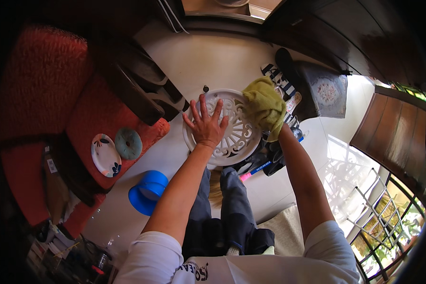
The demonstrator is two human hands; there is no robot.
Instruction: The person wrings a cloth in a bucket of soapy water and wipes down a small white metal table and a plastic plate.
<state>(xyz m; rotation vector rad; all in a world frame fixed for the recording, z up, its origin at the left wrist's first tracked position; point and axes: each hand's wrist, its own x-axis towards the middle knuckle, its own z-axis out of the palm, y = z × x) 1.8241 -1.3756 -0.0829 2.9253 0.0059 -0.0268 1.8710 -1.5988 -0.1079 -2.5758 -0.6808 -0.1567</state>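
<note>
A round white table top [234, 133] with cut-out scrollwork stands before me at the middle of the view. My left hand [209, 126] rests palm down on its left side, fingers spread, holding nothing. At the opposite rim, my right hand holds a yellow-green cloth [264, 106]. Folds of this cloth drape over the hand and hide its fingers. The cloth overlaps the right edge of the table top.
Left, a red cushioned seat [103, 110] carries a patterned plate [105, 155] and a donut-shaped item [128, 143]. A blue bucket [148, 191] lies tipped on the floor. Several shoes [284, 81], a broom [216, 188] and a dark floral mat [325, 88] lie around the table.
</note>
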